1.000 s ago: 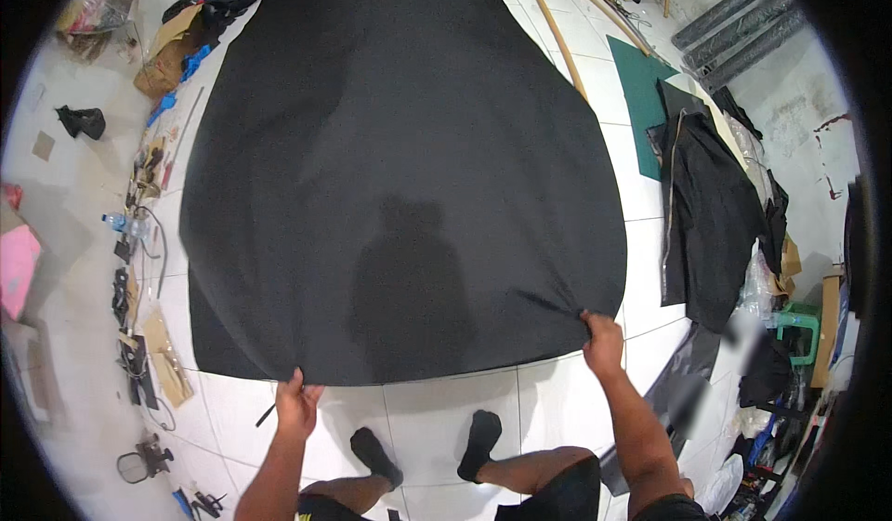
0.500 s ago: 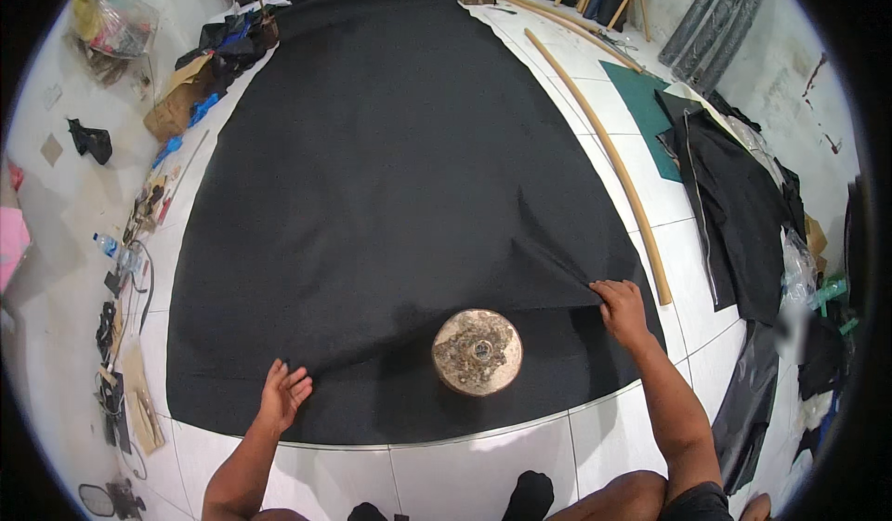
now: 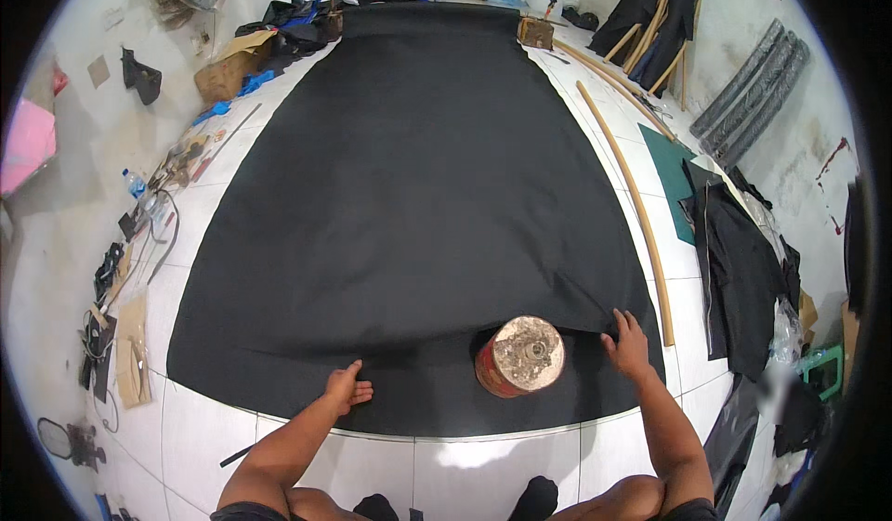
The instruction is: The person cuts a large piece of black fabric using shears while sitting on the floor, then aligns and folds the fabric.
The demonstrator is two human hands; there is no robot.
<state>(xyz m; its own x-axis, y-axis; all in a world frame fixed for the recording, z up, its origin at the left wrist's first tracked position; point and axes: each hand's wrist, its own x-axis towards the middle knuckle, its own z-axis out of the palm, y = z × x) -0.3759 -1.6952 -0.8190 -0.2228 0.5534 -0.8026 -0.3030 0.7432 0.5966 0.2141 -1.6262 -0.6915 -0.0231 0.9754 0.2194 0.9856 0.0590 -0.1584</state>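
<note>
On black cloth, flat left hand.

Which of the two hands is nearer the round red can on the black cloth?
The right hand, flat on the black cloth just beside the red can. The left hand presses the cloth farther off, near its front edge.

**What the view leaves unclear**

The round red can covers part of the black fabric at lower centre. The fabric's far end runs under clutter at the top edge. Small tools along the left are too small to identify. Both forearms are cut off by the bottom edge.
</note>
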